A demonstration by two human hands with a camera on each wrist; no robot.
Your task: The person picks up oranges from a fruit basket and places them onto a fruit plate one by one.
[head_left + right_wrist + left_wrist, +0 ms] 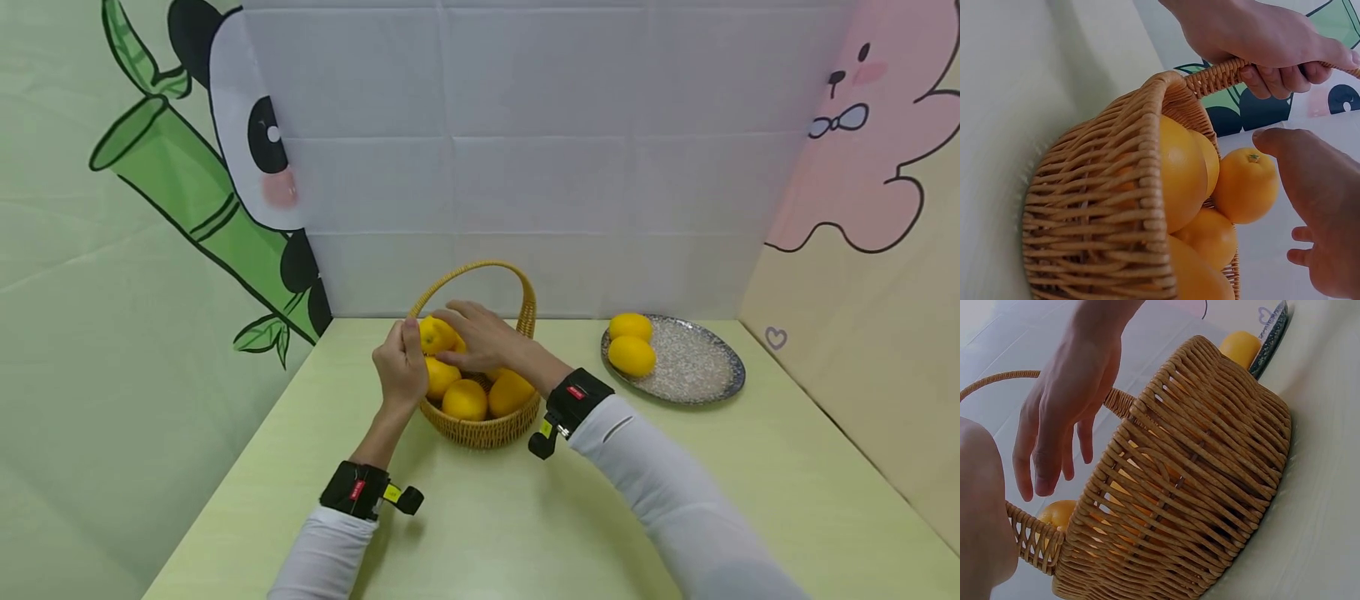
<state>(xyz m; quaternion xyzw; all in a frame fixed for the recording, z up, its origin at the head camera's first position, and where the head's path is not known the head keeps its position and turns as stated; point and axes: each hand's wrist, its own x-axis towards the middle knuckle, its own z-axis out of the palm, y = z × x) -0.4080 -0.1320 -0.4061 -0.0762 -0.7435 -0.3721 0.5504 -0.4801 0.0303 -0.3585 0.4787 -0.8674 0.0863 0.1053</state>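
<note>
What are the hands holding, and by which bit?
The left hand grips the wicker basket by one side of its handle; the right hand holds nothing.

Oranges (464,400) are coloured yellow-orange, the wicker basket (480,434) golden-brown; the plate (693,362) at frame right is speckled grey, blue-rimmed.

front orange (464,401): bottom hidden by basket (480,436)
left hand (984,509): cut off, 8 o'clock, left wrist view
red tags (357,490): lettering too small
</note>
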